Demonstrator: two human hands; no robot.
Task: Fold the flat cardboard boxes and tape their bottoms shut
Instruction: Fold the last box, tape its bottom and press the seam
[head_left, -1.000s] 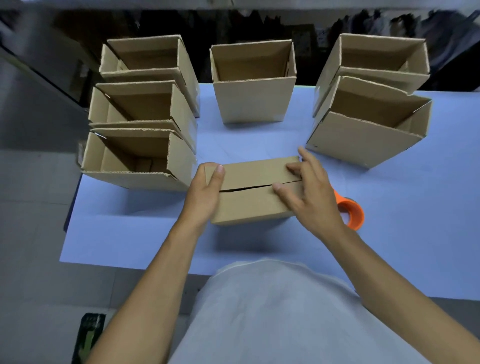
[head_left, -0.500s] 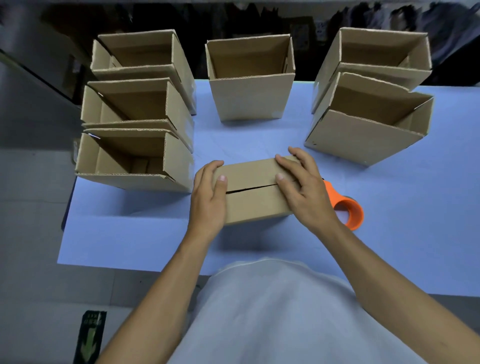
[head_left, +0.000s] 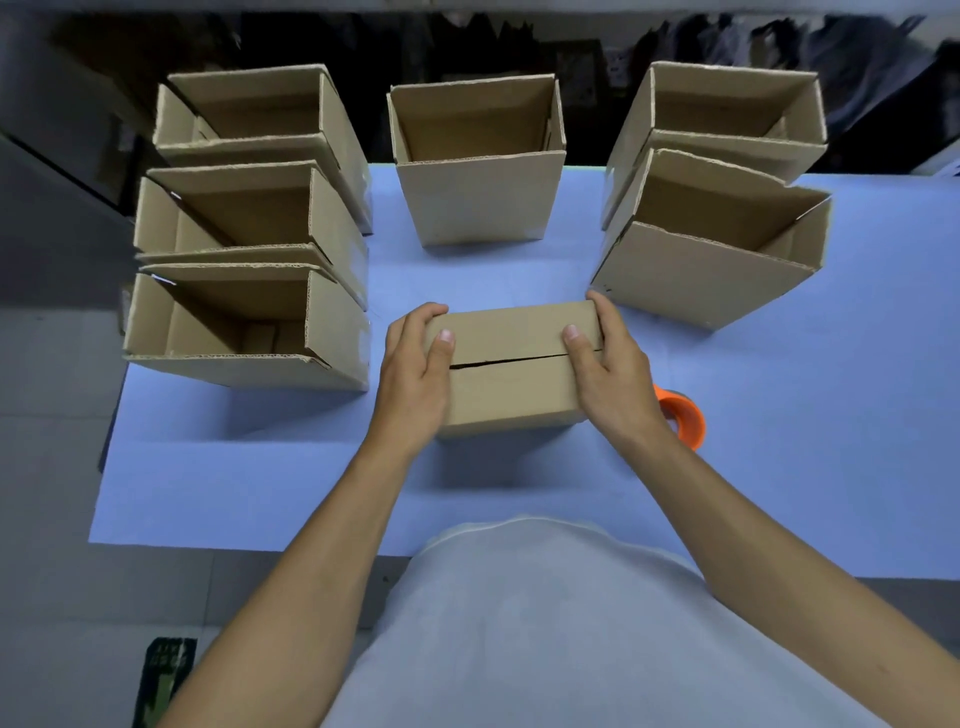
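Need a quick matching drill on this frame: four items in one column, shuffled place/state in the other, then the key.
Things:
1. box in hands
2. orange tape dispenser
3. lone centre box
4. left hand

Places or states:
A. stands open-topped at the table's far middle
B. grips the box's left end
C. partly hidden behind the right hand
D. flaps folded shut, open seam facing up

Pairs: 1-D, 2-C, 3-A, 4-B

left hand (head_left: 413, 376), right hand (head_left: 608, 371), both curled, gripping
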